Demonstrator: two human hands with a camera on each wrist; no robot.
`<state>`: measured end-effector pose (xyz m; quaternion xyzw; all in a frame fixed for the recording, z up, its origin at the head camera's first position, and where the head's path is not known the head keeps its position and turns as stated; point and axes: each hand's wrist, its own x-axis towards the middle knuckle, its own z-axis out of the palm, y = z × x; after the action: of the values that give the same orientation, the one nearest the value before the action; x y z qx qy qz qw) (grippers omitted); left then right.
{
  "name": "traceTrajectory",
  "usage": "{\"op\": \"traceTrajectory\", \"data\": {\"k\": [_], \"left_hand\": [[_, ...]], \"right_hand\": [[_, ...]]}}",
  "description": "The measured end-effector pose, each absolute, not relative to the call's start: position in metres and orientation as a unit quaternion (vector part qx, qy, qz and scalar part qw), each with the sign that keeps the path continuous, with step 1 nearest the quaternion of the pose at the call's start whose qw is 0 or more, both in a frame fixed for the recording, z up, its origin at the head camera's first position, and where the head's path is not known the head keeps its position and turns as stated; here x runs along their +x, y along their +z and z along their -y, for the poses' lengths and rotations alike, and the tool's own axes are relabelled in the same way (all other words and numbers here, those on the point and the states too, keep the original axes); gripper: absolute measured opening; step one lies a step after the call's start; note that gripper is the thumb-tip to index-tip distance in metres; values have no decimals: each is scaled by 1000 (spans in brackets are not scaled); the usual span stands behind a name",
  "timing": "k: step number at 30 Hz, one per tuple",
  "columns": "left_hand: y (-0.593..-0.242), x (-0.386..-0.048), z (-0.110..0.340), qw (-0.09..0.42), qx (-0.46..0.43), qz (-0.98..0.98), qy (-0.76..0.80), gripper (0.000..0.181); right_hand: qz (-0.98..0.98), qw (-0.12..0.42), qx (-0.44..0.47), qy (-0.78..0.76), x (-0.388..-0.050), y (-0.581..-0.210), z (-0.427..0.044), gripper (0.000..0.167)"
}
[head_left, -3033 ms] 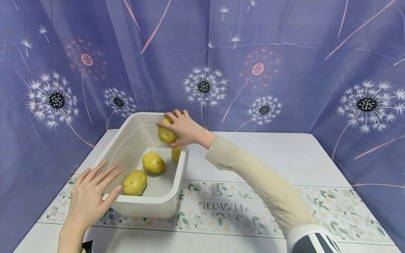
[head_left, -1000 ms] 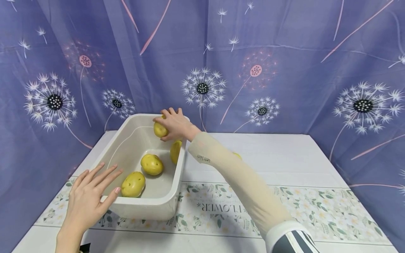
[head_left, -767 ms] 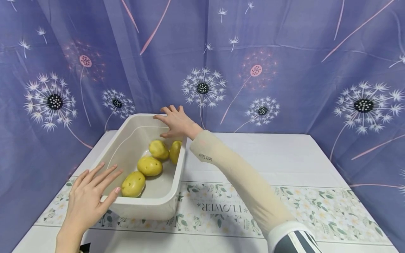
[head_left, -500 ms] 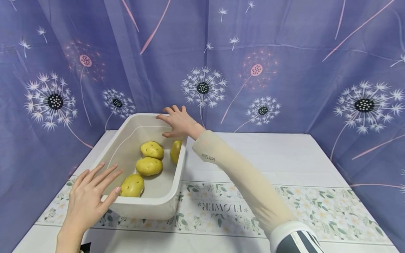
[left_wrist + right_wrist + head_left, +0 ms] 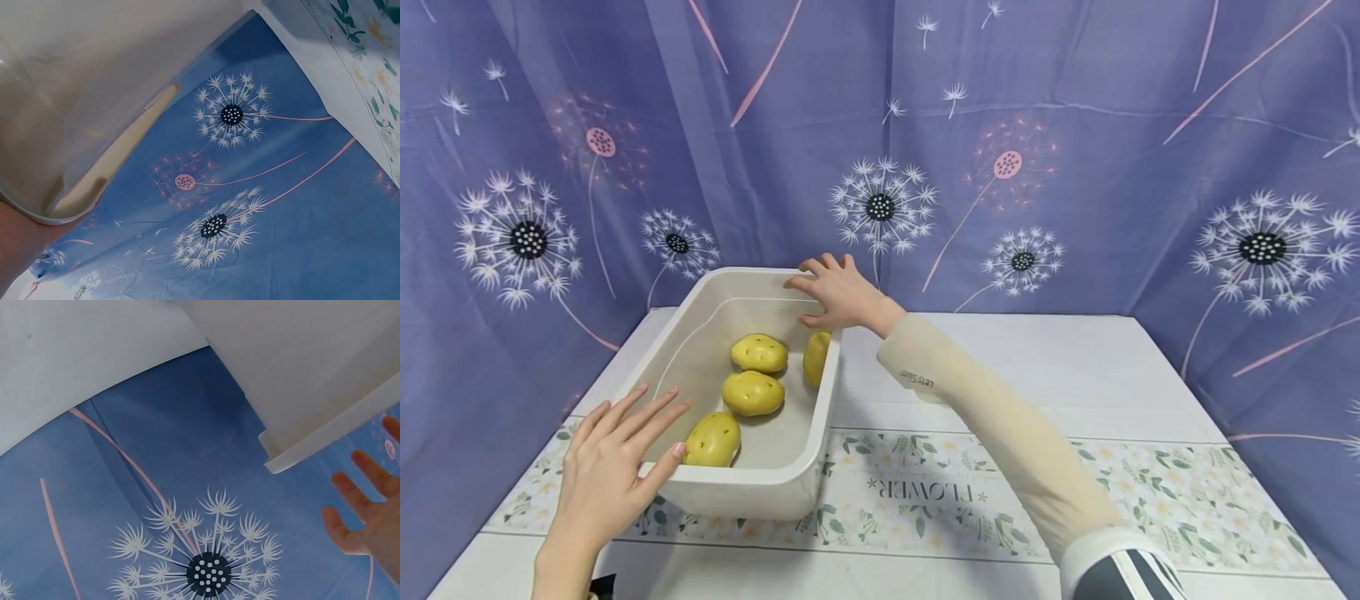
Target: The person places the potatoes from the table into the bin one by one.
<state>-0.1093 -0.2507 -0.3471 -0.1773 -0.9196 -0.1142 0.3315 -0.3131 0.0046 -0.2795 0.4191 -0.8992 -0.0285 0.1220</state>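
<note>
Several yellow potatoes lie in a deep off-white plastic bin (image 5: 820, 433). Three sit in a row: a far potato (image 5: 760, 353), a middle potato (image 5: 752, 393) and a near potato (image 5: 713, 440). Against the right wall, the rim partly hides another potato (image 5: 817, 360). My left hand (image 5: 610, 467) rests at the bin's near-left rim with its fingers spread; the left wrist view shows the hand's edge against the rim. Over the far-right corner, my right hand (image 5: 838, 293) has its fingers apart and holds nothing. In the right wrist view its fingers (image 5: 351, 490) stand clear of the rim.
The bin stands on the left part of a white table (image 5: 1000, 350) with a floral printed strip (image 5: 1157, 492) across it. Blue dandelion-print curtains (image 5: 940, 233) enclose the back and both sides. My right forearm sleeve (image 5: 992, 400) crosses above the table.
Earlier my right hand held a potato above the bin. It let go, and that potato came to rest behind the middle one. The right hand has since shifted right; the left stayed put.
</note>
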Motion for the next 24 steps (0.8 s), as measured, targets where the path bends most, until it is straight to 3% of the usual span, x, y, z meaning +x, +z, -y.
{"op": "traceTrajectory", "data": {"k": [24], "left_hand": [[-347, -109, 251, 329, -177, 920, -114, 41]], "right_hand": [[868, 163, 469, -6, -295, -289, -25, 44]]}}
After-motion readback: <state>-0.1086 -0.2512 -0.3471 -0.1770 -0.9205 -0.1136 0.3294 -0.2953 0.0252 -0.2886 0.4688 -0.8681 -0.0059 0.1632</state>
